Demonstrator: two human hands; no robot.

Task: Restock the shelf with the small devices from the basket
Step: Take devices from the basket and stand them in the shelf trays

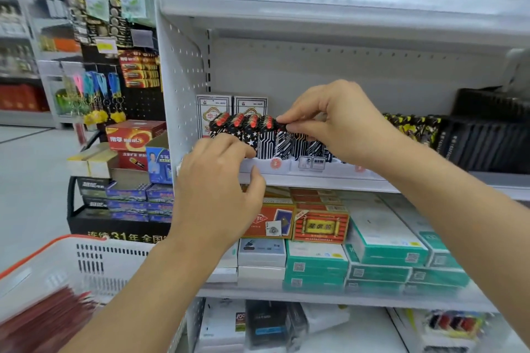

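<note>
Right hand (341,123) pinches a patterned lighter (282,140) in the shelf (315,180) row; left hand (218,180), fingers loosely curled, touches the row's front.

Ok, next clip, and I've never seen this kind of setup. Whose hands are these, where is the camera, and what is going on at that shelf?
There is no machine here. A person wears one wide-angle camera on the head, looking forward and down, so the two bare hands you see are the wearer's own.

They stand at a white store shelf. On it is a row of small devices, dark patterned bodies with red tops, lined up upright in a display tray. The right hand pinches the top of one device in the row. The left hand touches the left end of the row with curled fingers; whether it grips one is unclear.

At lower left is the white basket with an orange rim. Boxes fill the shelves below.
</note>
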